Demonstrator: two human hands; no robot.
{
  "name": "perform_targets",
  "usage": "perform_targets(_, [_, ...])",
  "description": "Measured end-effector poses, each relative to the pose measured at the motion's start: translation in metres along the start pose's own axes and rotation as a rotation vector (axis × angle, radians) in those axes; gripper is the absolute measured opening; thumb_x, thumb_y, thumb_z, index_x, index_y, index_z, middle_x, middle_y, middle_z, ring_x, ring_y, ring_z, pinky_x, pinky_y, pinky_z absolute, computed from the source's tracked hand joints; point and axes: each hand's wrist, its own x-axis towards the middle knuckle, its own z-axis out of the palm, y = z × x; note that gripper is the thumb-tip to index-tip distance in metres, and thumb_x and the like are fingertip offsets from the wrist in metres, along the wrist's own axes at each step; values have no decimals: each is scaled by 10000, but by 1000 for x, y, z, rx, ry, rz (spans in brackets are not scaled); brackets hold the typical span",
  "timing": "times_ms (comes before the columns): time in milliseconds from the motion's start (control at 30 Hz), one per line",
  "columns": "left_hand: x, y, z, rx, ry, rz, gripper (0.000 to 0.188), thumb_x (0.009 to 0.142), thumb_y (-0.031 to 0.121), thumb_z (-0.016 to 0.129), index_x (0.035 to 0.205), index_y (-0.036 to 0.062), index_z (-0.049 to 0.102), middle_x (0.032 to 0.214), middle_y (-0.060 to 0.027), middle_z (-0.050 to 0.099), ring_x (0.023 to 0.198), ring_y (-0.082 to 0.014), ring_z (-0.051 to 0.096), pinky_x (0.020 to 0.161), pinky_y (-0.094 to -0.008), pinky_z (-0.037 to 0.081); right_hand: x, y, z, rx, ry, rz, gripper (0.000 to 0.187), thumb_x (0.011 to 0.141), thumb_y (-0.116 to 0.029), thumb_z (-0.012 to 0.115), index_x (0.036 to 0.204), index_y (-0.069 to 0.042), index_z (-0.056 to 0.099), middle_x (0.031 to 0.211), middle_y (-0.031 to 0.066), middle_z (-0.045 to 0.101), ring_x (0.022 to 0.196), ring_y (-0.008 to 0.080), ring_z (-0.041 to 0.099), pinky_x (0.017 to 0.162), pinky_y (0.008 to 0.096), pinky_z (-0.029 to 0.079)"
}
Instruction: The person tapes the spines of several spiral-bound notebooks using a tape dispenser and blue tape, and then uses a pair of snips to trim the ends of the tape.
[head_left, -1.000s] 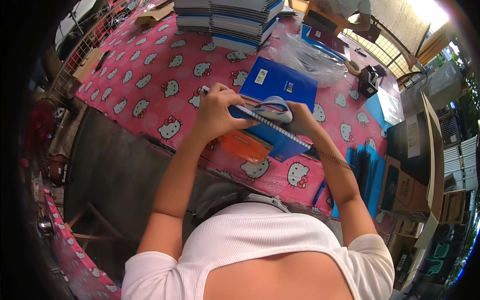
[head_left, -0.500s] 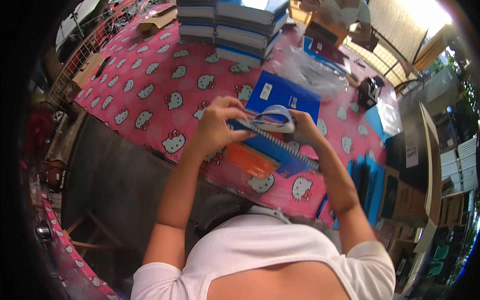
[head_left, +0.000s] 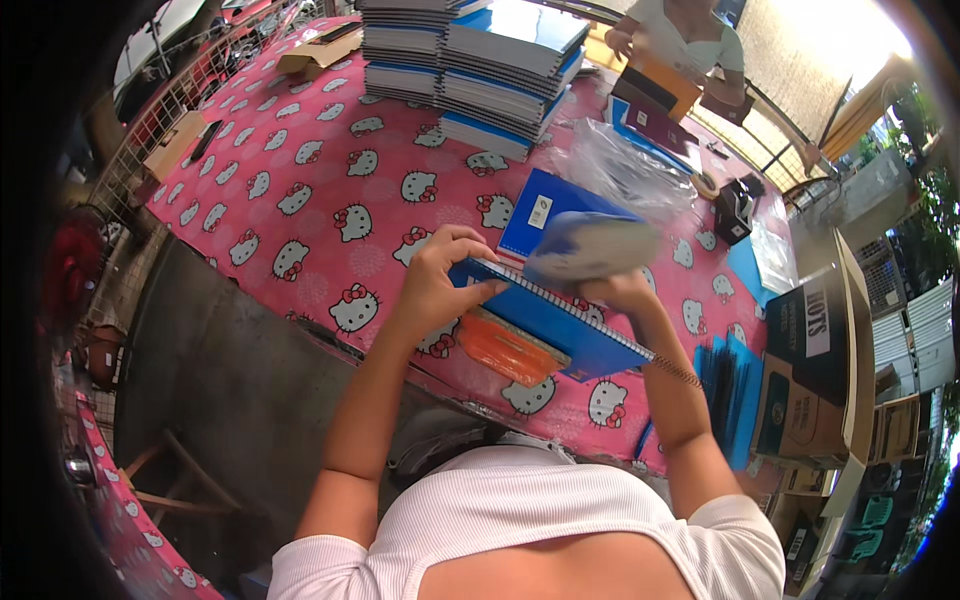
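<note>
My left hand [head_left: 447, 275] pinches the upper left corner of a blue spiral notebook [head_left: 570, 325], which stands tilted on its edge with the coil side up. A loose end of coil [head_left: 677, 371] sticks out past the binding's right end, by my right forearm. Above the notebook's coil, my right hand [head_left: 622, 292] is closed on a rounded, whitish-grey thing [head_left: 590, 247], smeared by motion; its kind cannot be made out. Behind it lies another blue notebook [head_left: 533, 207], partly hidden. In front of the held notebook is an orange plastic-wrapped bundle [head_left: 508, 350].
Tall stacks of spiral notebooks [head_left: 500, 70] stand at the back of the pink patterned table [head_left: 300, 225]. Clear plastic [head_left: 630, 165] lies behind my right hand. At right are blue covers [head_left: 735, 385] and a cardboard box [head_left: 810, 370]. A person [head_left: 690, 40] is across the table.
My right hand has moved slightly right and down, and the whitish thing has swung up and right, now blurred. More of the standing notebook's blue cover shows. My left hand keeps its pinch.
</note>
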Motion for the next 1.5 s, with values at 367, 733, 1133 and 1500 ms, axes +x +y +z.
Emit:
perform_targets(367, [-8,-20,-3,-330,-45,-176,489,735,50,786,1148,75,524,930,-14,581,880,-80,575,751,-245,493,15,-26,37,-189,9,117,529,597,14,749,1115,-52,662,1030,81,702,951,151,649,855,295,502])
perform_targets(733, [-22,-56,-13,-616,83,-159,318,803,-119,638,1086,23,669,1074,-57,645,905,-129,614,806,-274,505,34,-48,40,-263,-75,23,482,563,-81,767,1024,-17,641,905,90,684,838,224,651,805,331,512])
perform_targets(1133, [-5,-61,-9,-772,-116,-153,246,827,-18,685,1066,19,642,1028,-66,651,909,-103,587,769,-240,477,-177,114,-60,-1143,803,834,486,767,-311,738,1141,-70,543,1195,102,565,1049,330,591,844,443,498])
perform_targets(1500, [31,-45,10,-664,-156,-177,139,794,-10,718,905,17,640,928,-97,680,849,-131,624,753,-263,501,-273,71,120,-1013,846,1273,679,845,-552,572,1438,-291,367,1486,205,260,1368,395,251,1013,736,140])
